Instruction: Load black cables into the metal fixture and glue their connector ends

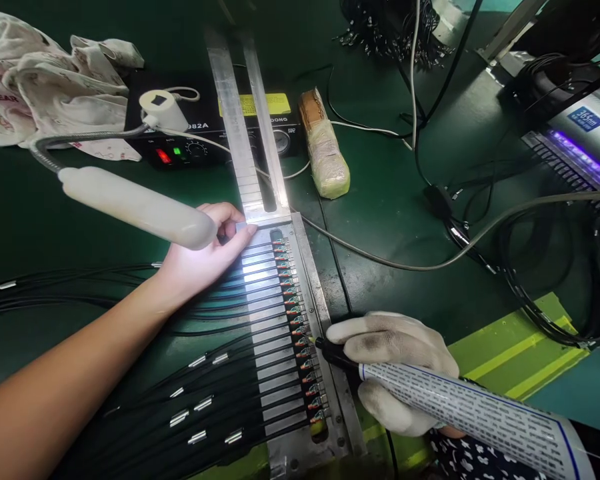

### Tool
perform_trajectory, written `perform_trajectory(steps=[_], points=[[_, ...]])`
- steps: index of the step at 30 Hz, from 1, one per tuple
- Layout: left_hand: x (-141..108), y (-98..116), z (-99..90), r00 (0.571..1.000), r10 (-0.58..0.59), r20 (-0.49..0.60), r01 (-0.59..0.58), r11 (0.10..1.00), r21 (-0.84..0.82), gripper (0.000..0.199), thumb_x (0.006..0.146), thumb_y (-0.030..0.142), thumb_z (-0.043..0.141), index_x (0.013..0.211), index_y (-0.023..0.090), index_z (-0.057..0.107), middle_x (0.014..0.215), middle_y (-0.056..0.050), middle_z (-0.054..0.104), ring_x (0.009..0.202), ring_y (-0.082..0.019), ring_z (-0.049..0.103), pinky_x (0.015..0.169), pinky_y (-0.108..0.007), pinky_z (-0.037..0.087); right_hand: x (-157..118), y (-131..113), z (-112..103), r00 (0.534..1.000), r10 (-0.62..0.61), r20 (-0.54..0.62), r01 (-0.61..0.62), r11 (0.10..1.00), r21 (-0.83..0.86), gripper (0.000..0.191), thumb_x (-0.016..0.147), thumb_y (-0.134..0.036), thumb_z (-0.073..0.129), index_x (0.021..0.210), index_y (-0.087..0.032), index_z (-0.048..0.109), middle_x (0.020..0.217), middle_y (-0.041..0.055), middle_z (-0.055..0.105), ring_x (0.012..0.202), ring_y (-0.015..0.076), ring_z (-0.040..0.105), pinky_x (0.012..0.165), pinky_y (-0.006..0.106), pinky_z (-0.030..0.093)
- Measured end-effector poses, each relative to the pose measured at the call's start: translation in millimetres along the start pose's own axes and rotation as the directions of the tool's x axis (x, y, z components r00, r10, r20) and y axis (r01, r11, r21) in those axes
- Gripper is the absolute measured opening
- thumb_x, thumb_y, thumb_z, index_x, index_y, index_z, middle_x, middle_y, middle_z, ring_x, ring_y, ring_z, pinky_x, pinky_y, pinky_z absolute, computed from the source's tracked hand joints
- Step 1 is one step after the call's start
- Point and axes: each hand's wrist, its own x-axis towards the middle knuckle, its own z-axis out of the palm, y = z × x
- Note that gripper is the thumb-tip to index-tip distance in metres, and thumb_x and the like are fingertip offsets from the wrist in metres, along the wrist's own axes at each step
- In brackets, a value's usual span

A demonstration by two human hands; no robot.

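A metal fixture (280, 437) holds a row of several black cables (275, 363), their stripped ends with small connectors (300, 331) lined up along its slot. My bare left hand (205, 250) grips the fixture's upper left corner, thumb on its edge and fingers curled behind, partly hidden by the lamp head. In my gloved right hand (397, 367) is a white printed dispenser tube (460, 407) with a black nozzle. The tip of its nozzle is at the connectors, near the middle of the row.
A white lamp (135, 203) hangs over my left wrist. Behind the fixture stands a black control box (150, 150), beside a wrapped block (327, 157). Cloth (55, 87) lies at upper left. A UV lamp unit (580, 123) glows purple at right, above coiled black cables (517, 287).
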Motion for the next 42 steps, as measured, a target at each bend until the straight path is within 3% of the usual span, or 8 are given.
perform_trajectory(steps=[9,42], points=[[-0.1,-2.2,0.4,1.000,0.013,-0.009,-0.013,1.000,0.002,0.026,0.085,0.042,0.057,0.082,0.017,0.059,0.070,0.000,0.052,0.066,-0.015,0.049,0.062,-0.027,0.038,7.7,-3.7,1.1,1.000,-0.008,-0.016,0.008,0.999,-0.035,0.022,0.070,-0.009,0.059,0.090,-0.008,0.069,0.086,0.0139,0.074,0.075,0.0200,0.073,0.065,0.027,0.062],[0.9,-0.1,-0.5,1.000,0.013,0.001,-0.013,1.000,0.013,0.026,0.085,0.043,0.056,0.078,0.018,0.058,0.069,0.000,0.052,0.066,-0.015,0.048,0.061,-0.028,0.037,9.7,-2.5,0.5,1.000,-0.010,0.012,0.011,0.999,-0.039,0.027,0.073,-0.007,0.059,0.099,-0.009,0.068,0.093,0.0128,0.073,0.078,0.0210,0.072,0.063,0.029,0.063]])
